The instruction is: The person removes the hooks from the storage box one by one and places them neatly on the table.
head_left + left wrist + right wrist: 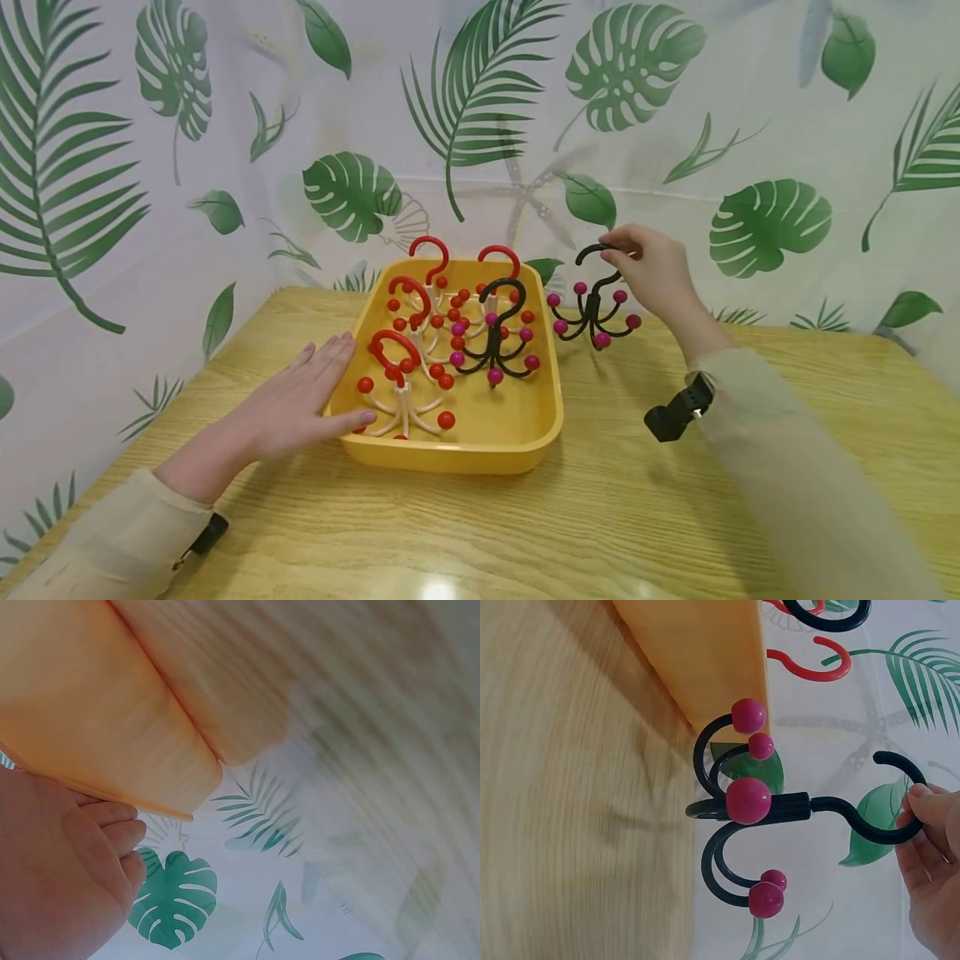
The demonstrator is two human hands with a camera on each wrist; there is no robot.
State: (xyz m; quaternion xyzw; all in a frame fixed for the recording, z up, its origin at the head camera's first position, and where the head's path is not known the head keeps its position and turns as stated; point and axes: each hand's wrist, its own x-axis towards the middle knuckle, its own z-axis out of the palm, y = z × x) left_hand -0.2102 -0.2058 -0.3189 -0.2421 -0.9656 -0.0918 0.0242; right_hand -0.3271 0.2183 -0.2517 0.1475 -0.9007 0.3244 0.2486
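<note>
My right hand [652,267] pinches the curved top of a black multi-arm hook hanger [592,308] with pink ball tips. It hangs upright just right of the yellow tray [450,458]; in the right wrist view the hanger [787,806] shows beside the tray's wall. My left hand [292,408] lies with straight fingers along the tray's left rim, thumb over the near corner. Inside the tray stands another black hanger [493,337] with pink balls. Several white hangers with red hooks and red balls crowd its left and back, one hanger [403,400] at the near left.
A wood-grain table [465,533] carries the tray. Behind it hangs a white sheet [645,158] printed with green leaves. Dark wrist straps, one strap [678,408] on the right and another [202,537] on the left, sit at the sleeves.
</note>
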